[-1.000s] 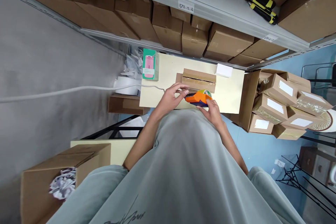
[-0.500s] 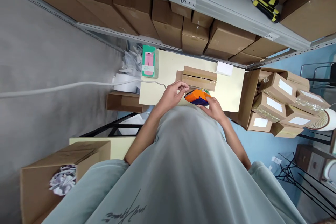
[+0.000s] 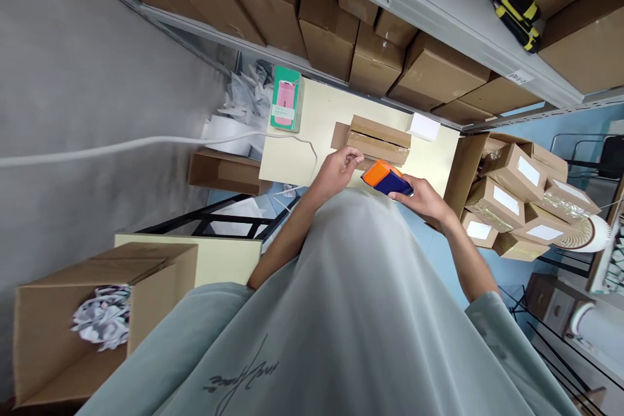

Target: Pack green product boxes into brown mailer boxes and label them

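Observation:
My right hand (image 3: 420, 196) grips an orange and dark blue tape dispenser (image 3: 387, 179) in front of my shirt, at the near edge of the table. Just left of it, my left hand (image 3: 337, 172) has its thumb and fingers pinched together; whatever may be between them is too small to make out. The left fingers are apart from the dispenser's body. Beyond both hands, a small cardboard box (image 3: 379, 136) lies on the pale table (image 3: 336, 101), with a flap sticking out on its left and clear tape on its right end.
A green box with a pink picture (image 3: 285, 99) and a small white box (image 3: 423, 127) stand on the table. A white cable (image 3: 146, 141) crosses from the left. Packed cartons (image 3: 507, 195) fill a large box at right. Shelves of cartons (image 3: 329, 32) overhang the far side.
The tape dispenser has turned, showing more of its dark blue side, and moved slightly right with my right hand. My left hand stays pinched beside it. The whole view has shifted and tilted.

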`<state>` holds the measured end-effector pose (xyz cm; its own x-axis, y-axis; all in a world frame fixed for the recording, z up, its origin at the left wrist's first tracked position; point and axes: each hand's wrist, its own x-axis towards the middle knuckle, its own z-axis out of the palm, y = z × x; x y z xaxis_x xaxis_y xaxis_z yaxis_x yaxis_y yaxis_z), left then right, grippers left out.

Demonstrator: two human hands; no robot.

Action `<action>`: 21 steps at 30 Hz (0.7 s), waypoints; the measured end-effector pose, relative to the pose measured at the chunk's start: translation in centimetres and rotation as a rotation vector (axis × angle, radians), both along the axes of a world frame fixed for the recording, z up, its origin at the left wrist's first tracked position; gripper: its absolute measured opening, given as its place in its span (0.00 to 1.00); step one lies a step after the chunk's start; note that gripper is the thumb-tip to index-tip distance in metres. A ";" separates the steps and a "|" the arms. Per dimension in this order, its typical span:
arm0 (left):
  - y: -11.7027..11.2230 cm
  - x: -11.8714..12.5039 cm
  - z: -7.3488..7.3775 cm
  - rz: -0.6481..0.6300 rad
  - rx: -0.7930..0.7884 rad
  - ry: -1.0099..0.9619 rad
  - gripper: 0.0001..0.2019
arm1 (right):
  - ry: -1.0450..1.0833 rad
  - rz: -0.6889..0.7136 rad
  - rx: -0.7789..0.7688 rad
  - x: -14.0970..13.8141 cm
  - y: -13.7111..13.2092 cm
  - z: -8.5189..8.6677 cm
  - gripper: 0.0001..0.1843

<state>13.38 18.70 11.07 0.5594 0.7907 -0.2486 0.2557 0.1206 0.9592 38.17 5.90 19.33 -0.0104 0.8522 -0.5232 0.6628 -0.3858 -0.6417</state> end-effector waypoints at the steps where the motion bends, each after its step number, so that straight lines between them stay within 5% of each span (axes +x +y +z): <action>1: 0.3 0.1 -0.2 0.010 -0.020 -0.017 0.13 | 0.047 0.015 -0.022 0.3 0.7 0.4 0.29; 6: 1.8 0.0 -1.1 0.081 -0.137 -0.135 0.20 | 0.026 0.100 -0.062 1.5 4.6 2.2 0.30; 10: 1.9 -0.5 -0.3 0.092 -0.192 -0.180 0.24 | -0.062 0.170 -0.023 1.6 6.1 3.9 0.30; 17: -0.2 -0.4 2.3 0.142 -0.181 -0.199 0.19 | -0.145 0.238 -0.058 0.8 5.5 6.8 0.28; 21: 0.0 -1.5 2.5 0.175 -0.180 -0.163 0.18 | -0.132 0.229 -0.116 1.5 4.1 8.1 0.29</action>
<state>11.86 18.72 13.60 0.4628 0.8299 -0.3116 0.0600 0.3213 0.9451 39.71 10.03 27.40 -0.1209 0.7699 -0.6267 0.8158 -0.2826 -0.5046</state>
